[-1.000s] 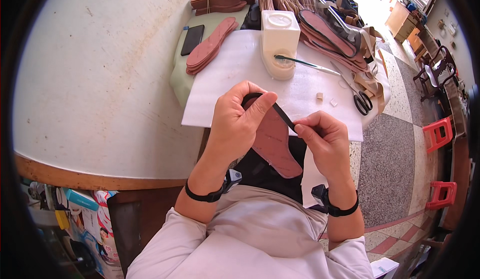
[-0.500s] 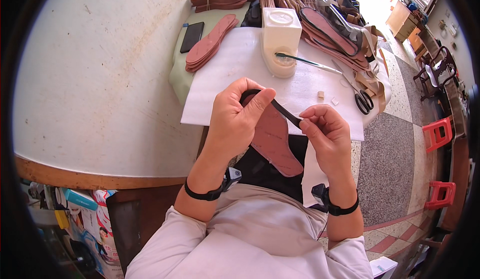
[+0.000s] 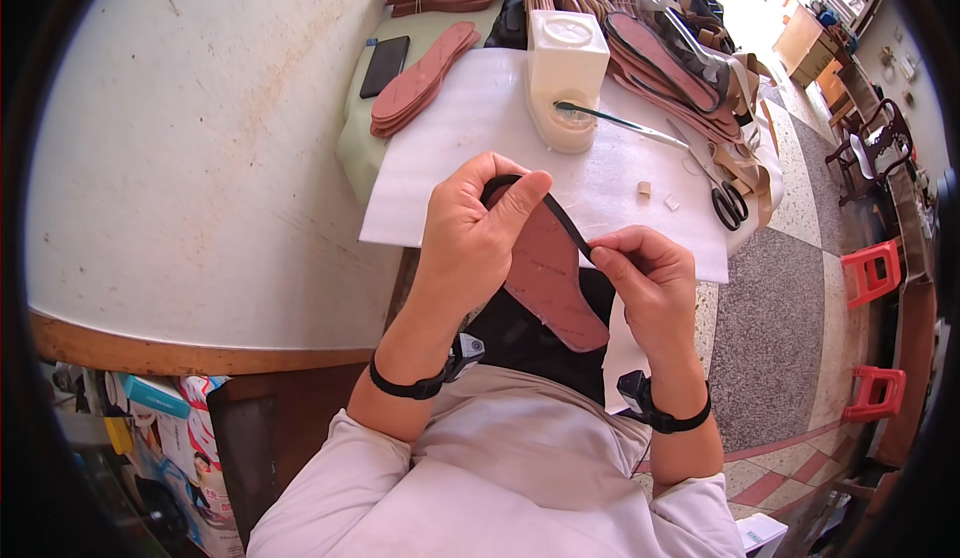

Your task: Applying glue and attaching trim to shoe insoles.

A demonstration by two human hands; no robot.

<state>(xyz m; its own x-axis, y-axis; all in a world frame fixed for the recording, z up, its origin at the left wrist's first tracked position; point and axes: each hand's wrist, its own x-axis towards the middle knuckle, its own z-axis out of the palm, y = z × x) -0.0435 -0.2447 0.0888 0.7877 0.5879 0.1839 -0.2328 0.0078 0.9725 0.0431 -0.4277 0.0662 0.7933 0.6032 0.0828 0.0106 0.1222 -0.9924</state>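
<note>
A reddish-brown insole [image 3: 553, 276] hangs above my lap, its far end gripped by my left hand [image 3: 475, 220], thumb on top. Along its edge runs a black strip [image 3: 567, 224]. My left thumb presses the strip against the insole's rim. My right hand [image 3: 650, 276] pinches the strip between thumb and fingers, at the insole's right edge. Part of the insole is hidden behind my left hand.
On the white foam sheet [image 3: 450, 148] stand a white plastic container [image 3: 568, 58] with a brush [image 3: 620, 125] across its opening, and scissors [image 3: 728, 203]. Stacked insoles [image 3: 425, 78], a dark phone [image 3: 385, 66] and edged insoles [image 3: 665, 63] lie farther back. A white table [image 3: 200, 178] is at left.
My right hand has moved slightly left, bringing the black strip closer along the insole's edge. My left hand keeps its hold nearly unchanged.
</note>
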